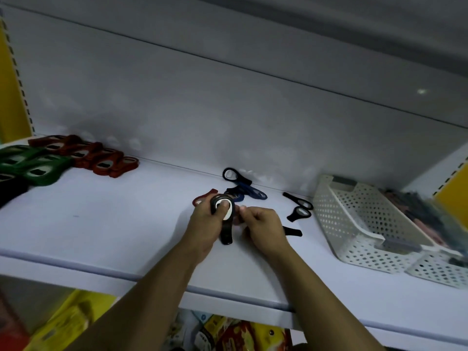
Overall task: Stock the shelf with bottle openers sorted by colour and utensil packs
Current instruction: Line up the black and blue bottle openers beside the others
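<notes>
L hand [205, 224] grips black bottle opener [225, 225], thumb on head; R hand [263, 229] curled, hold unclear; both left of white basket [326, 211]; colour-sort step, prob. next: carry to black pile [10, 190] far left.

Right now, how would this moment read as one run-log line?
left hand: grips black opener | right hand: fingers curled, hold unclear | sorted: red row, green row | loose: blue openers, black openers
</notes>
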